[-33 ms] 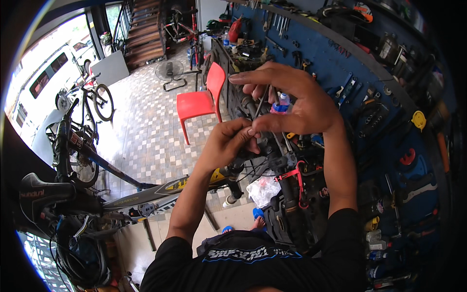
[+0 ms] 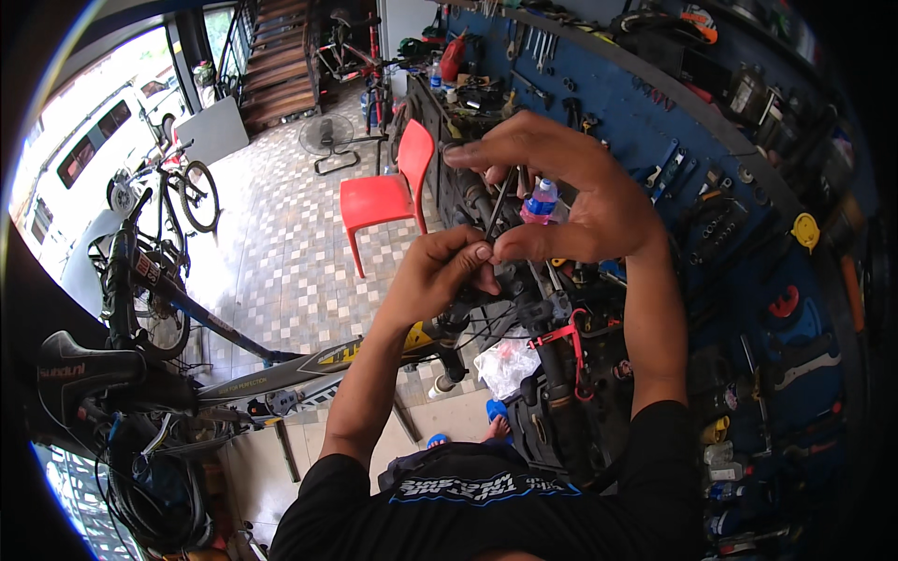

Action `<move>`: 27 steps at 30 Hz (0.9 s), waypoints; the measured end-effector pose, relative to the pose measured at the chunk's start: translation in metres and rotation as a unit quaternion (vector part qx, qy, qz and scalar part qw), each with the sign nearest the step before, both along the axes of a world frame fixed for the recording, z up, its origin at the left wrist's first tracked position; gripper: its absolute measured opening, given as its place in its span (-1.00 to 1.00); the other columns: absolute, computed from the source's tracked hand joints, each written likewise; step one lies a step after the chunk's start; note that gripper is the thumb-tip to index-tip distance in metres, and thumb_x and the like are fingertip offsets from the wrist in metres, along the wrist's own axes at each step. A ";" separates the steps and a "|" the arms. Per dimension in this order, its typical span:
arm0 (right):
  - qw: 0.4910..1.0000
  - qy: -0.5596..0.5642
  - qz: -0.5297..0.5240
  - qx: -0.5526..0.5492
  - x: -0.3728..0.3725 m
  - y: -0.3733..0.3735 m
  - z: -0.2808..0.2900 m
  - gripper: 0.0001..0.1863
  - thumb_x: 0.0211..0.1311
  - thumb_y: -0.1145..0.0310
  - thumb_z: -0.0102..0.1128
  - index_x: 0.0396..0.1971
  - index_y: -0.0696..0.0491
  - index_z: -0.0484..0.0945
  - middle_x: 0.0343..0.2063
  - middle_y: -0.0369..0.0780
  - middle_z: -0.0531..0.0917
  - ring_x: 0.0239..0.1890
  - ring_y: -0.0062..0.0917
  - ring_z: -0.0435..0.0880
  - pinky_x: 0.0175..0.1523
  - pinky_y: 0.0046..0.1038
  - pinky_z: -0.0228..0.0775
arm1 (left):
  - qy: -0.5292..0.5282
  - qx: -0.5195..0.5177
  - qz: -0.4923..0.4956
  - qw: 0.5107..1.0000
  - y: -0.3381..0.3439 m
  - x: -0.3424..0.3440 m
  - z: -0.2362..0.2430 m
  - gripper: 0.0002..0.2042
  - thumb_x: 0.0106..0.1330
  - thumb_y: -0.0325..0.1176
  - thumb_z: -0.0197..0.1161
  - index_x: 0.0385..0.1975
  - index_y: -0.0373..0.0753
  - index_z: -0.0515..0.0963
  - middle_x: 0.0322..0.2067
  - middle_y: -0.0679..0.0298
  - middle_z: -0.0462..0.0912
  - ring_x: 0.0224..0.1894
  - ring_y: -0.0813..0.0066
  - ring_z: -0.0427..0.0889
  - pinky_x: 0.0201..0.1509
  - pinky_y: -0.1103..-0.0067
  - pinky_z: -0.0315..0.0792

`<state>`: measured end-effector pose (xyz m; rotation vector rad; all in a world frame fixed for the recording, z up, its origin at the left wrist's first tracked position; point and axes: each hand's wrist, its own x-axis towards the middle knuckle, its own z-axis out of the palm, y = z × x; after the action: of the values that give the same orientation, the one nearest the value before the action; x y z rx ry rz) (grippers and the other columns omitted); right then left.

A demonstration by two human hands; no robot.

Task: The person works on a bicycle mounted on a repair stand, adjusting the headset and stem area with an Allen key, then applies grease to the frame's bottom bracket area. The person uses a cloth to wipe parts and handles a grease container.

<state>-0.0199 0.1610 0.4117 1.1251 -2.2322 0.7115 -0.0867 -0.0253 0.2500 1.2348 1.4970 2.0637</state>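
One thin dark rod (image 2: 501, 199) slants up from my left hand (image 2: 421, 278), its lower end pinched between thumb and finger. My right hand (image 2: 601, 208) arches beside it, thumb and forefinger spread; whether its curled fingers grip it I can't make out. Beyond my hands: a bottle (image 2: 540, 204), a red chair (image 2: 376, 201).
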 end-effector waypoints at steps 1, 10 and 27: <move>0.999 0.043 0.017 0.013 0.005 0.003 0.004 -0.68 0.28 0.27 0.49 0.00 0.03 0.79 -0.22 -0.21 0.72 -0.21 -0.55 0.71 -0.15 -0.53 0.55 | -0.002 -0.002 -0.005 1.000 0.002 0.000 0.000 -0.77 0.62 -0.32 0.15 -0.19 -0.38 0.61 -0.44 0.30 0.70 -0.36 0.59 0.75 -0.24 0.65 0.60; 0.975 0.092 -0.194 0.052 0.012 -0.013 0.014 -0.67 0.29 0.23 0.48 -0.01 0.02 0.78 -0.57 -0.18 0.64 -0.56 -0.53 0.55 -0.42 -0.45 0.35 | 0.012 -0.003 0.017 1.000 0.014 0.011 0.018 -0.83 0.55 -0.40 0.25 -0.13 -0.43 0.58 -0.31 0.22 0.74 -0.32 0.51 0.77 -0.18 0.60 0.66; 0.854 0.363 -0.136 0.348 -0.007 0.026 0.052 -0.27 0.02 -0.40 0.31 0.16 -0.32 0.69 0.15 -0.25 0.59 0.04 -0.27 0.68 0.01 -0.26 0.62 | 0.114 -0.009 0.053 0.992 0.001 0.010 0.027 -0.85 0.58 -0.41 0.18 -0.20 -0.39 0.55 -0.33 0.27 0.66 -0.28 0.49 0.77 -0.14 0.54 0.61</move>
<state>-0.0272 0.1871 0.4638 1.0839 -1.8992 -0.6285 -0.0768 -0.0243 0.2772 1.4561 1.7112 2.0233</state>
